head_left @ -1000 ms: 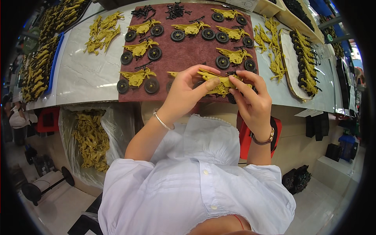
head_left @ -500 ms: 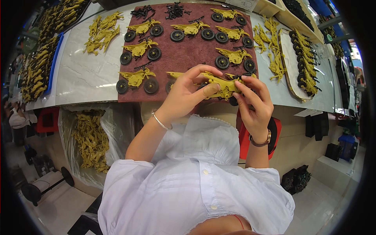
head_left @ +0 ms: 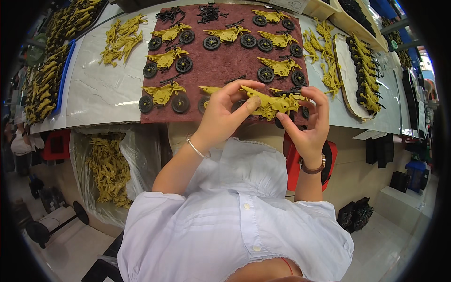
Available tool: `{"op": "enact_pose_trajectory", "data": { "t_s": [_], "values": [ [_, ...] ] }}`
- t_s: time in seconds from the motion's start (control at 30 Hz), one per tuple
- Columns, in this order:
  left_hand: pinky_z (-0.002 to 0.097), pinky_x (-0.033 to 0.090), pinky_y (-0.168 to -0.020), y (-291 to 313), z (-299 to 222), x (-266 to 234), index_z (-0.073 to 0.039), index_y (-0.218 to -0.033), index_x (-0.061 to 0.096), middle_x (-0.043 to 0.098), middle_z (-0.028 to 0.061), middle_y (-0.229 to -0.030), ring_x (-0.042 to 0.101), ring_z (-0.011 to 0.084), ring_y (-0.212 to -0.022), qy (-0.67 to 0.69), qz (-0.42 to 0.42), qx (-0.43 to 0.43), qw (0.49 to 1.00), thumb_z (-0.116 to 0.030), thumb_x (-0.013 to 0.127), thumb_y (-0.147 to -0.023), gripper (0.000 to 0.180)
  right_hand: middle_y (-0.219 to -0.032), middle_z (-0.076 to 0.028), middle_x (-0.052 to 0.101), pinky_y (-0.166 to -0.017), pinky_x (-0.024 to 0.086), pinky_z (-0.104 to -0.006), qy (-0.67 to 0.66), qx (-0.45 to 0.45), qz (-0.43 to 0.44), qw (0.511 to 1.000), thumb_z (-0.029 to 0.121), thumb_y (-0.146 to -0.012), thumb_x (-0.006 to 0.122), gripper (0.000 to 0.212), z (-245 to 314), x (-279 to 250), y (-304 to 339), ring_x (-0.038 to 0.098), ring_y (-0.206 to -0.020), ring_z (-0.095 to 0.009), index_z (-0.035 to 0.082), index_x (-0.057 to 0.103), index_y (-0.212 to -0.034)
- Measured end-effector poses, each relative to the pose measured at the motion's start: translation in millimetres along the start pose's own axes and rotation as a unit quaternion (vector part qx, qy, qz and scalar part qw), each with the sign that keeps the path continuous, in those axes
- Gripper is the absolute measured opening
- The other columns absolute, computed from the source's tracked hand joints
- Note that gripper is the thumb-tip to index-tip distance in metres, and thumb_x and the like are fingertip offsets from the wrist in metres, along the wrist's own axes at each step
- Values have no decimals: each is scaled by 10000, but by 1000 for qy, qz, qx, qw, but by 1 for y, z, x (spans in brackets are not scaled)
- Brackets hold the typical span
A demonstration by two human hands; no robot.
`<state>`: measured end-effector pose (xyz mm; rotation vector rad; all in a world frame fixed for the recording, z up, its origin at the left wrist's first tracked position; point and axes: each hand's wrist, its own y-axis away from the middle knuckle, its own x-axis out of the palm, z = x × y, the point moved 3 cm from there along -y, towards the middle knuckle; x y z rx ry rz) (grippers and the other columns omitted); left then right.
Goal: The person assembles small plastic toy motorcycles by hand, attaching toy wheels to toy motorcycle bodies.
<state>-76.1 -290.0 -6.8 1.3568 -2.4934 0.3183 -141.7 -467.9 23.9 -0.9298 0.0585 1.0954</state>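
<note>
My left hand (head_left: 226,110) pinches the tail end of a yellow toy motorcycle body (head_left: 268,104) between thumb and fingers, above the mat's near edge. At the front end of this body my right hand (head_left: 311,123) has its thumb against the lower side and its bent fingers by the fork end. Some dark parts show behind that end; I cannot tell whether they belong to the held body. Beyond my hands, several toy motorcycles (head_left: 162,95) with black wheels lie in rows on the dark red mat (head_left: 221,61). Those nearest my hands are partly covered.
Loose yellow bodies (head_left: 124,37) lie left of the mat, more yellow pieces (head_left: 326,51) on the right. Black small parts (head_left: 209,13) are heaped at the mat's far edge. A tray (head_left: 345,94) of toy motorcycles stands at right. Below the table hangs a plastic bag of yellow pieces (head_left: 110,169).
The right fingers have loosened and shifted slightly right along the body's front end, baring more of it. My left hand keeps its pinch nearly in place.
</note>
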Motion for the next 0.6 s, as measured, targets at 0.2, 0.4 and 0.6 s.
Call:
{"op": "enact_pose_trajectory", "data": {
  "t_s": [0.2, 0.4, 0.6],
  "values": [
    [267, 537, -834, 2, -3, 3, 18, -1191, 548, 613, 79, -1102, 590, 124, -1029, 4, 7, -19, 1000, -69, 574, -930, 276, -1091, -77, 630, -799, 483, -245, -392, 318, 149, 850, 17, -817, 724, 352, -25, 9, 15, 598, -949, -118, -52, 593, -1137],
    [305, 519, -888, 0, -1, -3, 51, -1213, 529, 643, 103, -1106, 625, 160, -1014, 4, 27, -14, 1000, -31, 581, -911, 317, -1047, -71, 654, -811, 477, -242, -397, 290, 109, 864, 28, -839, 710, 346, -20, 14, 21, 604, -930, -108, -64, 591, -1150],
    [292, 521, -878, 3, 13, -4, 24, -1209, 552, 632, 86, -1129, 602, 138, -1031, 138, 19, -24, 990, -83, 639, -908, 331, -1141, -97, 644, -940, 432, -273, -522, 302, -28, 797, 62, -890, 662, 346, -19, 28, 23, 597, -1040, -147, -49, 569, -1204]
  ]
}}
